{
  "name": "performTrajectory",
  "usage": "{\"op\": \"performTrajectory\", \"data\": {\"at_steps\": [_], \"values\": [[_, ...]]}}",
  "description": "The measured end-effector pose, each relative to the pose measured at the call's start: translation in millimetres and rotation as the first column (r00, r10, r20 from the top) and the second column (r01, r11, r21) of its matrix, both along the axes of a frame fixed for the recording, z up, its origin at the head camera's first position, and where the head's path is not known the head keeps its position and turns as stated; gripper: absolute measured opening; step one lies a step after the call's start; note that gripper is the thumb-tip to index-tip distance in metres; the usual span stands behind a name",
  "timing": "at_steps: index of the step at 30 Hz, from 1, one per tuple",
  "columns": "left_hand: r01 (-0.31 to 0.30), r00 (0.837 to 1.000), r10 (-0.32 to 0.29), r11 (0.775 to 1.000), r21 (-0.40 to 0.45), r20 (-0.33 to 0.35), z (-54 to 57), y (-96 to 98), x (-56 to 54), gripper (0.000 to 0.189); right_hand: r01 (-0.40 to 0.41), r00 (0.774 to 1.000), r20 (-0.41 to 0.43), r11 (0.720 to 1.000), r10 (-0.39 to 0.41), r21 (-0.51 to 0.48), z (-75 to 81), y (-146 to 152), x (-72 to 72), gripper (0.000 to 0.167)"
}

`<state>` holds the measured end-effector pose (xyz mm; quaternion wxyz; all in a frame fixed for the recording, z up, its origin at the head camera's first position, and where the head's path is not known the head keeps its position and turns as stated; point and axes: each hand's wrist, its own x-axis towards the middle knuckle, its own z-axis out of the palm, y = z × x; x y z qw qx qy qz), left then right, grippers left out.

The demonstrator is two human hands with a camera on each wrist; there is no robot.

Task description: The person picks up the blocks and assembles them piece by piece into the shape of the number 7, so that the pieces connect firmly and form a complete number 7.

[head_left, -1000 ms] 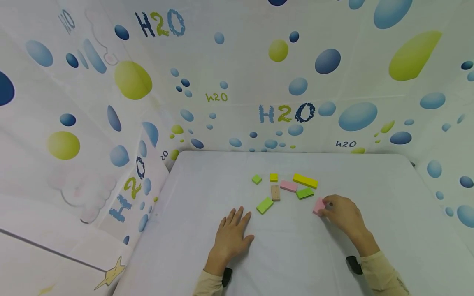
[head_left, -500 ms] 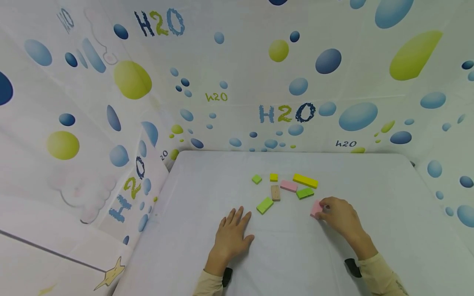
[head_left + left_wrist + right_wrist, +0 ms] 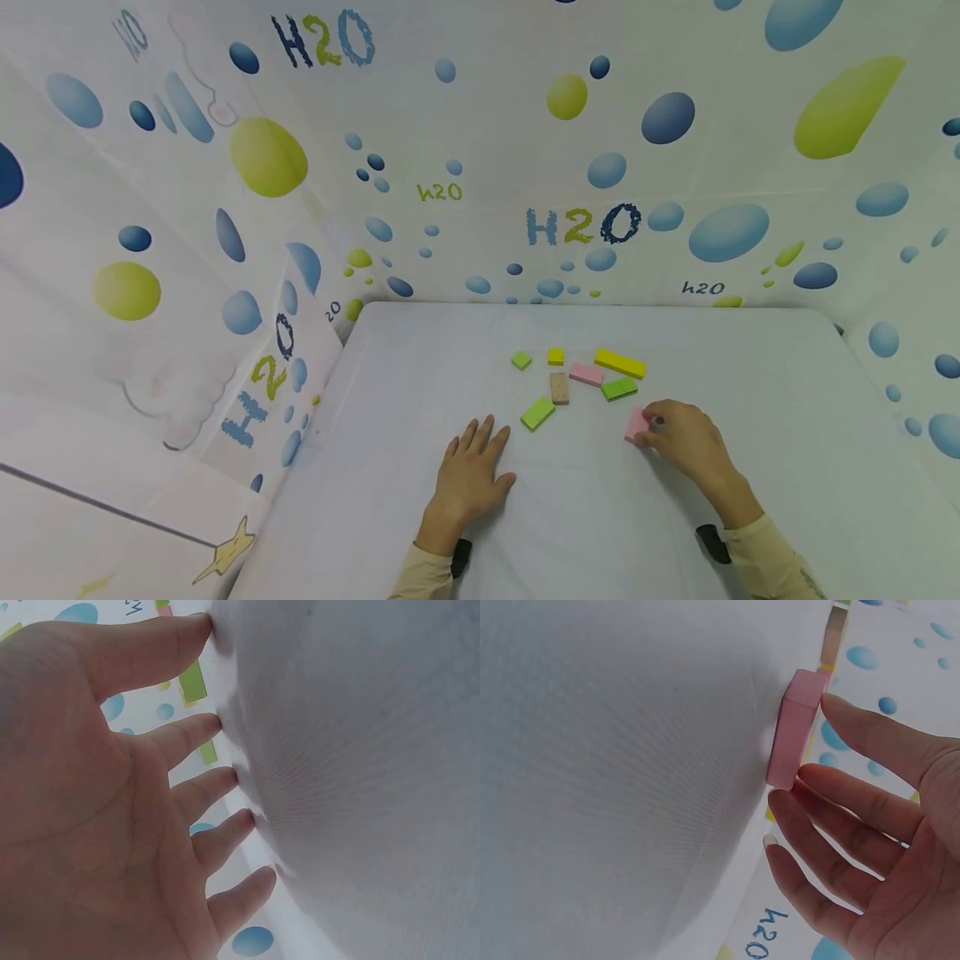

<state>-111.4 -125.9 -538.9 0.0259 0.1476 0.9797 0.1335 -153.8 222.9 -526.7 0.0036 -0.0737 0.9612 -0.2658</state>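
A bench (image 3: 390, 367) draped in white cloth carries a loose scatter of small blocks, mostly toward its far edge. A printed cloth (image 3: 480, 142) with coloured ovals and "H2O" lettering rises behind that edge. On the side toward the bench's far left corner lies a small green block (image 3: 521, 360), with a small yellow block (image 3: 556, 357) to its right. A long yellow block (image 3: 620, 363) lies aslant, nearer the far right corner than the other two. In front of it are a flat pink block (image 3: 586, 373) and a green block (image 3: 619, 389), close together. Nearer the front, a wooden block (image 3: 559, 388) lies just beside a light green block (image 3: 537, 413); whether they touch, I cannot tell. The green block is the nearest obstacle between the right hand's work and the far edge.

The right hand (image 3: 690, 446) pinches a pink block (image 3: 637, 426) between thumb and forefinger, one at each end, its other fingers bent close by. This block is at the cloth, nearer the front of the bench than the scatter. The left hand (image 3: 468, 479) rests on the cloth, fingers spread, fingertips down, near the light green block.
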Motion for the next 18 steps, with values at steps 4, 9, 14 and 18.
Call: {"op": "performTrajectory", "data": {"at_steps": [4, 9, 14, 18], "values": [[0.003, 1.000, -0.003, 1.000, 0.003, -0.001, 0.7, 0.0, -1.0, 0.067, -0.002, 1.000, 0.002, 1.000, 0.002, -0.004, 0.4, -1.3, 1.2, 0.038], [0.000, 1.000, 0.000, 1.000, 0.003, -0.001, 0.8, -0.2, -0.8, 0.067, -0.009, 1.000, -0.004, 1.000, 0.009, -0.014, -0.3, -3.4, 2.9, 0.038], [0.001, 1.000, -0.001, 1.000, 0.001, -0.004, 2.2, -0.7, 0.5, 0.067, -0.015, 1.000, -0.014, 1.000, 0.015, -0.012, -2.8, -5.7, 4.4, 0.039], [-0.002, 1.000, 0.002, 1.000, -0.003, -0.001, 2.5, -0.6, 0.8, 0.067, -0.013, 1.000, -0.015, 1.000, 0.013, -0.003, -3.5, -7.9, 5.6, 0.039]]}}
